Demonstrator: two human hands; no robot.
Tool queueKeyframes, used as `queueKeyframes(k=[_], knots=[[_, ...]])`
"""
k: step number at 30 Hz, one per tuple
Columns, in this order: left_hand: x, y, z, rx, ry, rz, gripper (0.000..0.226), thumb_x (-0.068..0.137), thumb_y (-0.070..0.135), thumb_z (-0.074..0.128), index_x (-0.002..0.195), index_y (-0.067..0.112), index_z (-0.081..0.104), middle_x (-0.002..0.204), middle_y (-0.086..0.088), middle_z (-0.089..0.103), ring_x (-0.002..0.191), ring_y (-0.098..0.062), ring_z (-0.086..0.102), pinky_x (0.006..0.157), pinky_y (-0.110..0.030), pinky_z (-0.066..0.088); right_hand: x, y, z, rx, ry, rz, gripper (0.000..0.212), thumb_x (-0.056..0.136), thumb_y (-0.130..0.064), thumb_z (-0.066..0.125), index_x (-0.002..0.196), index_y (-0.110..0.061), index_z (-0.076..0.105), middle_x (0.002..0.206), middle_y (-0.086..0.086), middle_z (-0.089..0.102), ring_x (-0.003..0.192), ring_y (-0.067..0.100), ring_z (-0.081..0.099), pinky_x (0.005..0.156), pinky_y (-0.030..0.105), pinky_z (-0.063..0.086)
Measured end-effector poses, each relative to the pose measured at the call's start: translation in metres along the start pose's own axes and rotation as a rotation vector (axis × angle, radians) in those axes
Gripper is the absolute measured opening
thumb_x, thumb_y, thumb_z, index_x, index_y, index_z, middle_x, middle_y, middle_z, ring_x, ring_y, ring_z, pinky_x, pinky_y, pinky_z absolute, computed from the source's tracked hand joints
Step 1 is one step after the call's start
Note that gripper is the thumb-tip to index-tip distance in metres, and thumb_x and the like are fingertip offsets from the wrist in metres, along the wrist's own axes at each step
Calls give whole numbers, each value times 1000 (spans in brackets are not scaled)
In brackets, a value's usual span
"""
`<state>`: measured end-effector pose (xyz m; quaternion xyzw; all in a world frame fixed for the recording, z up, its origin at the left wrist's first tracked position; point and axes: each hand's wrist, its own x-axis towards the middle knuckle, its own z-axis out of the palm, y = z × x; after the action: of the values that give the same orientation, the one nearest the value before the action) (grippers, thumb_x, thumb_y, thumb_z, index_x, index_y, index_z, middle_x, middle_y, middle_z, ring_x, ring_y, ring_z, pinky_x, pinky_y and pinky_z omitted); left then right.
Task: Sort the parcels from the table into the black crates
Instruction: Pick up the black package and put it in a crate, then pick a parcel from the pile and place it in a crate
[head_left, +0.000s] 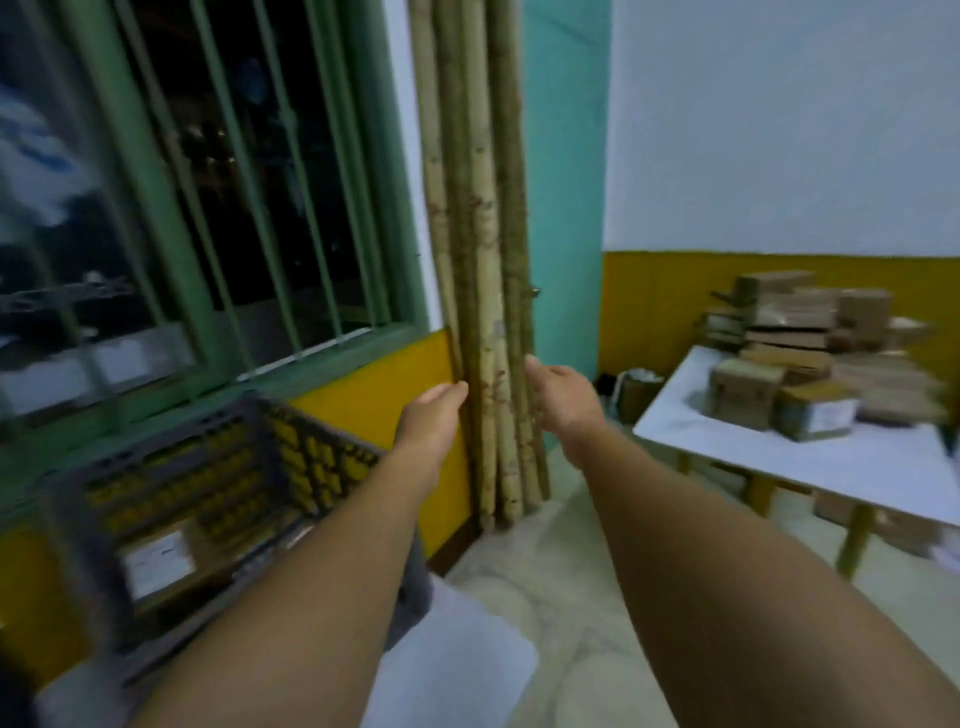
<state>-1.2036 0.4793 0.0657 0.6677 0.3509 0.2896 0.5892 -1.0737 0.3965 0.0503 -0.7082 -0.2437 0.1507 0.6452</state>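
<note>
Two bare forearms show in the head view, and no sleeve covers either of them up to the lower edge of the picture. The left hand (434, 415) and the right hand (563, 402) wear no glove, and no ring, watch or bracelet is visible on the fingers or the wrists. The picture is blurred, so finer details such as the nails cannot be told.

Dim, motion-blurred, wide-angle edge distortion.
</note>
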Motion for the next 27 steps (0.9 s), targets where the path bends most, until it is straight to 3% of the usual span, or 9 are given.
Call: queueKeyframes(k=[3, 5, 7, 10, 13, 18, 21, 23, 27], knots=[[13, 14, 113, -25, -78, 5, 39, 101, 33, 52, 136, 18, 54, 124, 4, 58, 112, -15, 53, 88, -26, 37, 31, 25, -114, -9, 98, 33, 46, 91, -56, 55, 110, -15, 65, 107, 5, 60, 109, 30, 60, 102, 53, 47], [21, 24, 192, -3, -148, 15, 43, 99, 35, 54, 136, 13, 55, 136, -4, 58, 123, -20, 53, 102, -31, 40, 47, 44, -188, -20, 165, 84, 59, 89, -58, 57, 121, -10, 63, 116, 8, 61, 116, 33, 58, 104, 54, 46], [31, 31, 259, 9, -212, 14, 45, 99, 36, 54, 136, 12, 55, 140, -7, 56, 128, -22, 52, 108, -36, 38, 56, 54, -250, -22, 208, 106, 49, 94, -52, 55, 117, -10, 62, 119, 12, 61, 115, 34, 58, 104, 54, 45], [34, 36, 367, 31, -334, -29, 43, 98, 35, 55, 135, 13, 56, 136, -8, 58, 116, -21, 55, 92, -31, 41, 79, 70, -345, -20, 311, 146, 37, 97, -46, 55, 114, -13, 60, 114, 8, 58, 114, 33, 56, 104, 53, 46], [37, 42, 453, 45, -422, -56, 39, 100, 33, 53, 134, 14, 57, 128, -9, 59, 102, -18, 51, 85, -29, 39, 103, 89, -413, -52, 365, 191, 59, 92, -56, 54, 128, -10, 58, 127, 11, 60, 116, 32, 57, 102, 52, 48], [67, 30, 550, 69, -503, -126, 43, 98, 41, 52, 137, 22, 54, 134, -4, 57, 118, -24, 53, 91, -35, 43, 141, 123, -486, -30, 401, 249, 30, 98, -47, 52, 104, -18, 59, 119, 10, 61, 114, 31, 56, 104, 51, 45], [97, 31, 601, 39, -502, -146, 33, 95, 39, 55, 124, 23, 58, 126, -4, 60, 109, -25, 56, 85, -35, 44, 178, 137, -516, -22, 403, 258, 47, 95, -54, 52, 121, -16, 59, 126, 8, 61, 117, 29, 55, 105, 51, 45], [128, 36, 636, 8, -519, -137, 35, 92, 44, 58, 120, 25, 60, 120, -2, 61, 106, -24, 57, 91, -37, 47, 214, 134, -537, -63, 427, 235, 59, 93, -58, 51, 133, -15, 55, 130, 5, 60, 117, 27, 56, 103, 50, 46], [191, 61, 692, 12, -555, -116, 41, 91, 47, 57, 127, 26, 59, 123, 1, 60, 114, -26, 56, 102, -43, 45, 291, 108, -576, -113, 461, 152, 56, 95, -54, 52, 136, -16, 54, 131, 6, 59, 118, 26, 54, 104, 49, 46]])
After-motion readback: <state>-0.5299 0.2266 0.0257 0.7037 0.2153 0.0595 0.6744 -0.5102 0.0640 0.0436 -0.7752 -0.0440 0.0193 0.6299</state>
